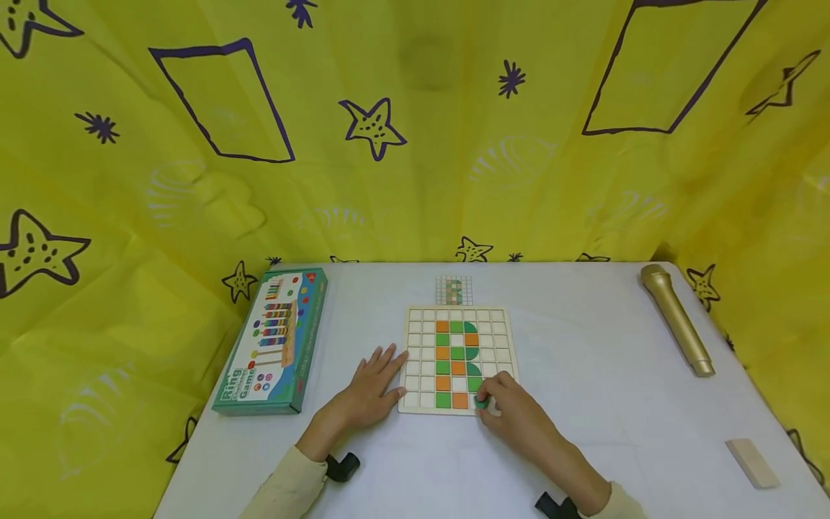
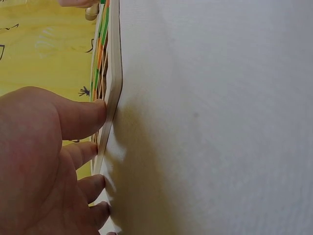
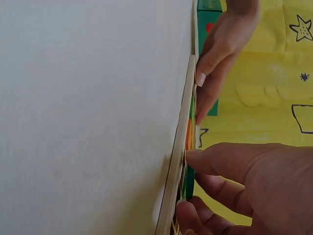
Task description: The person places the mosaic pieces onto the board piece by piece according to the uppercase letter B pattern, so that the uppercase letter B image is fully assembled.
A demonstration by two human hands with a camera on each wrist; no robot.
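A square wooden grid board (image 1: 420,370) lies on the table, with orange, light green and dark green tiles set in its cells in the shape of a letter R. At its lower right, my right hand (image 1: 519,414) pinches a dark green tile (image 3: 190,183) between thumb and fingers, over a bottom-row cell. The tile stands tilted against the board in the right wrist view. My left hand (image 1: 368,393) lies with fingers spread beside the board's left side, its thumb and fingertips touching the edge. Behind the board is a small pattern card (image 1: 454,290) printed with the same letter.
A green Ring Game box (image 1: 269,346) lies on the left of the white table (image 1: 583,339). On the right are a gold microphone-shaped object (image 1: 677,321) and a small wooden block (image 1: 752,463). A yellow patterned curtain (image 1: 428,194) surrounds the table's back and sides.
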